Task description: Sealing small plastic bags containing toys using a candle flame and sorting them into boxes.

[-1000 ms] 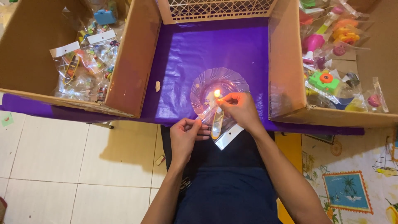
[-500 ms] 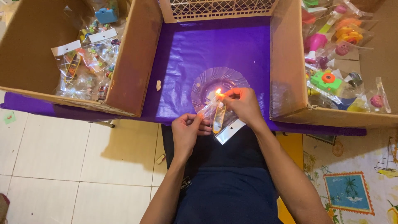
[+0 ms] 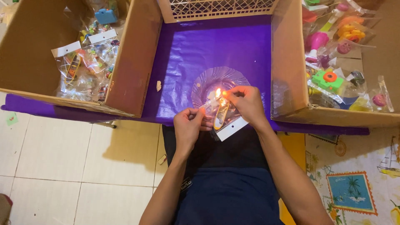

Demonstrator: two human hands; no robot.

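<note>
a small clear plastic packet (image 3: 220,114) with a white card header (image 3: 231,128) was held between both hands over the near edge of a glossy, creased purple sheet (image 3: 208,50). inside the packet a long, narrow yellow toy with a dark middle was seen, its exact kind not to be told. the left hand (image 3: 188,127) was curled, knuckles up, its fingertips pinched shut on the packet's left edge. the right hand (image 3: 246,102) was bent at the wrist, thumb and forefinger closed narrowly on the packet's upper end, just beside a small orange flame (image 3: 218,92); what fed the flame was hidden by the packet and fingers. under the flame a round, ribbed, clear plastic dish (image 3: 216,79) was laid flat on the sheet. both forearms were stretched forward from a lap in dark blue cloth, elbows apart, wrists close together. a left cardboard box (image 3: 133,62) with plain brown walls was stood on the sheet, filled with crinkled clear bags (image 3: 83,71) of small bright toys. a right cardboard box (image 3: 287,58) was stood likewise, filled with pink, orange and green plastic toys (image 3: 329,79) in clear wrap. a pale lattice basket (image 3: 216,7) was set at the far end between the boxes. a small tan scrap (image 3: 158,86) was laid on the sheet near the left box. smooth cream floor tiles (image 3: 62,166) were seen below, and a printed mat (image 3: 354,175) at the right.
</note>
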